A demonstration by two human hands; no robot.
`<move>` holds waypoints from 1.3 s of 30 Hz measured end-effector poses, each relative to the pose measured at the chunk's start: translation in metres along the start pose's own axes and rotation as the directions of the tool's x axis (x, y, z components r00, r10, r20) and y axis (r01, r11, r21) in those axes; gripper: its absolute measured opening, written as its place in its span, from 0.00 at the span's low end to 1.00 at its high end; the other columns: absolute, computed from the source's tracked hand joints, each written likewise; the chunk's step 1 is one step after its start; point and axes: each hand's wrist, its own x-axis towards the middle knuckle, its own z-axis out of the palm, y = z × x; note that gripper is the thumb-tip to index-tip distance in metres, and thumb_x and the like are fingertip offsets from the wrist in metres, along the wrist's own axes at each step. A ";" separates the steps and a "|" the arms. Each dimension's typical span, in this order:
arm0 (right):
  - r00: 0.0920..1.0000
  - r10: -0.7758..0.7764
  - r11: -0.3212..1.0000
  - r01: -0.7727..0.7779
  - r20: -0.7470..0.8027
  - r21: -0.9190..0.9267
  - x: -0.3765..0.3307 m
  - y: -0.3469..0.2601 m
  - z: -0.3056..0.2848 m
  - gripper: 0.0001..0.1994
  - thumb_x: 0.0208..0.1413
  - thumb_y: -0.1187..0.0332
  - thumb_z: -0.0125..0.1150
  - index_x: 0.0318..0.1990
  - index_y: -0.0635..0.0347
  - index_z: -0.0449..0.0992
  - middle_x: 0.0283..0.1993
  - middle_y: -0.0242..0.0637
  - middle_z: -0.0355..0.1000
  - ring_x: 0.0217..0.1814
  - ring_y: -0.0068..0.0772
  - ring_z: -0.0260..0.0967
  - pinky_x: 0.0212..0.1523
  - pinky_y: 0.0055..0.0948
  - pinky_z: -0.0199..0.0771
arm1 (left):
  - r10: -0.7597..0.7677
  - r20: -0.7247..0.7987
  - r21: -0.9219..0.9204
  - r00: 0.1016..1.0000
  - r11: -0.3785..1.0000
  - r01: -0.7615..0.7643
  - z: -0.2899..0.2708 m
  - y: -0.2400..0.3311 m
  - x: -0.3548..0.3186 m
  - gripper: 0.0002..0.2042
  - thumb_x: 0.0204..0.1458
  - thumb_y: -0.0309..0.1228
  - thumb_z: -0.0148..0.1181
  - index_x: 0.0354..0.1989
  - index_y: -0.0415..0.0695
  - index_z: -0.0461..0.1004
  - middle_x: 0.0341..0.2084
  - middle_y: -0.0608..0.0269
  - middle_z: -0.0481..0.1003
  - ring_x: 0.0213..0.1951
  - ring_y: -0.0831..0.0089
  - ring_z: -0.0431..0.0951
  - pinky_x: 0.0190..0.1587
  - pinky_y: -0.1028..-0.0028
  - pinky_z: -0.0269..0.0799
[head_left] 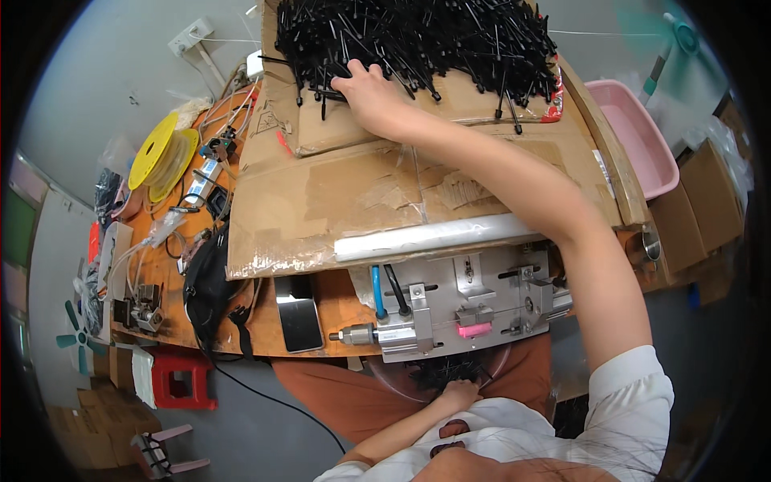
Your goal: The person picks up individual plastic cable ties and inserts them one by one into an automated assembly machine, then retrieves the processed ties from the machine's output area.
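A large heap of thin black rods with thicker ends (418, 40) lies on cardboard at the far side of the bench. My right hand (372, 96) reaches over to the heap's near left edge, its fingers apart and touching the rods. My left hand (459, 395) rests low at my lap, fingers curled, by the rim of a clear bowl (393, 384) of similar black pieces. What it holds, if anything, is hidden. Between my hands stands a metal fixture (434, 321) with a cylinder, blue and black air hoses (377, 291) and a pink block (474, 330).
A white roll or tube (434, 237) edges the cardboard sheet (281, 217) above the fixture. At left are a phone (299, 313), a black bag (207, 281), cables and a yellow spool (157, 153). A pink basin (634, 132) sits right; a red stool (183, 379) stands below left.
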 end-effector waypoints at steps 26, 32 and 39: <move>0.988 -0.094 0.946 0.052 0.119 0.321 -0.167 0.080 -0.159 0.15 0.46 0.72 0.68 0.43 0.53 0.79 0.60 0.41 0.64 0.62 0.40 0.62 0.57 0.33 0.66 | 0.034 -0.977 0.056 0.212 0.994 0.095 -0.352 -0.052 -0.174 0.12 0.50 0.20 0.58 0.44 0.42 0.72 0.36 0.57 0.69 0.38 0.66 0.73 0.40 0.71 0.69; 0.981 -0.174 0.977 0.183 -0.091 0.107 -0.162 0.067 -0.161 0.06 0.50 0.72 0.64 0.36 0.59 0.77 0.46 0.35 0.71 0.48 0.37 0.70 0.47 0.28 0.69 | -0.051 -0.905 -0.037 0.423 0.998 0.040 -0.346 -0.036 -0.176 0.12 0.46 0.23 0.63 0.39 0.39 0.72 0.27 0.63 0.68 0.25 0.75 0.67 0.31 0.76 0.67; 0.938 -0.331 0.943 0.325 0.102 0.073 -0.131 0.033 -0.109 0.06 0.48 0.72 0.63 0.34 0.59 0.77 0.37 0.38 0.72 0.42 0.44 0.72 0.41 0.37 0.71 | 0.007 -0.877 0.035 0.480 0.998 0.049 -0.349 -0.033 -0.181 0.06 0.48 0.20 0.61 0.35 0.37 0.74 0.23 0.66 0.69 0.28 0.79 0.69 0.33 0.78 0.67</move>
